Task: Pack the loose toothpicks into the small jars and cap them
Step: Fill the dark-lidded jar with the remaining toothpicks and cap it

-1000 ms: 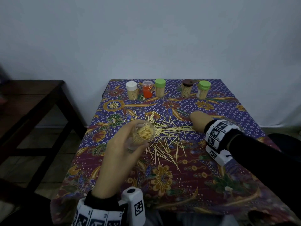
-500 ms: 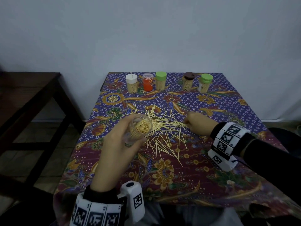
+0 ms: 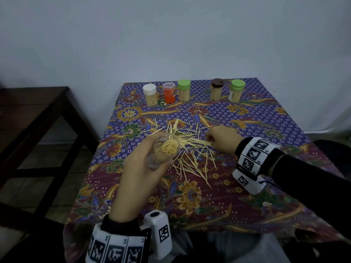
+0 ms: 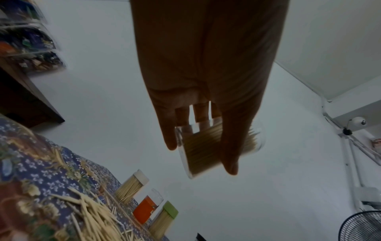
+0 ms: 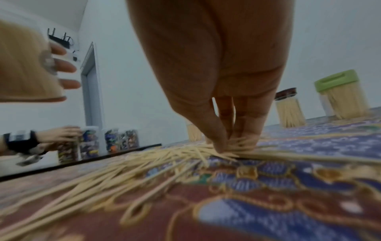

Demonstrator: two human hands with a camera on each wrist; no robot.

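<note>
Since a second ago the right hand (image 3: 223, 139) has drawn back from the far right edge of the scattered toothpicks (image 3: 188, 149) toward the middle of the pile, and its fingers (image 5: 218, 130) are now bunched together, pinching a small bundle of toothpicks against the cloth. Held above the near-left part of the pile, the left hand (image 3: 140, 168) grips an uncapped clear jar (image 3: 164, 150), thumb on one side and fingers (image 4: 228, 146) curled round the other; the jar is tilted with its mouth toward the right hand and is already packed with toothpicks. Loose toothpicks fan out over the patterned tablecloth (image 3: 190, 196) that covers the desk. Along the far edge stand five capped jars in a row: a white-capped jar (image 3: 150, 94), an orange jar (image 3: 169, 92) with a clear lid, a green-capped jar (image 3: 184, 90), a brown-capped jar (image 3: 216, 89) and a second green-capped jar (image 3: 237, 90). A dark wooden side table (image 3: 38, 111) stands to the left.
</note>
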